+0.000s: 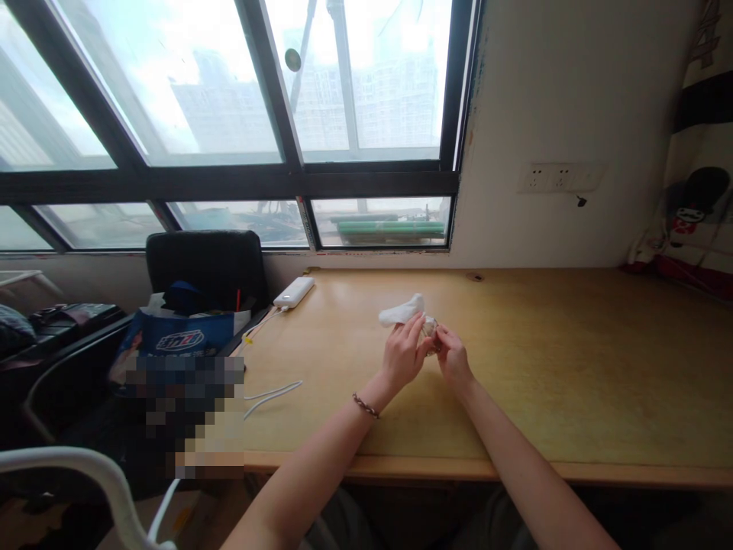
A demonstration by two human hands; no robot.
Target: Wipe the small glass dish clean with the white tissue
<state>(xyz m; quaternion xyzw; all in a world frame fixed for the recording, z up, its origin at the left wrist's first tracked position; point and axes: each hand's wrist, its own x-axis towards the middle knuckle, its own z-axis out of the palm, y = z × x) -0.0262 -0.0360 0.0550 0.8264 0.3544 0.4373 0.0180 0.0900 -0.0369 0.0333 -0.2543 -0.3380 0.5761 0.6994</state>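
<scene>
While both hands meet over the wooden desk (pixel 515 367) | left hand (pixel 402 353) pinches white cloth (pixel 401 311) | right hand (pixel 452 359) grips small clear object (pixel 429 328) | steady it, wipe gently.

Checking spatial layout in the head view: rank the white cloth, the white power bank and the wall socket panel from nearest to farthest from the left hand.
From the left hand:
1. White cloth, just behind it.
2. White power bank, on the desk's left edge.
3. Wall socket panel, up on the right wall.

Wooden desk (pixel 573 367) against white wall (pixel 573 114); dark-framed window (pixel 229 179), bright daylight; black chair (pixel 206 267), possibly an office chair.
</scene>
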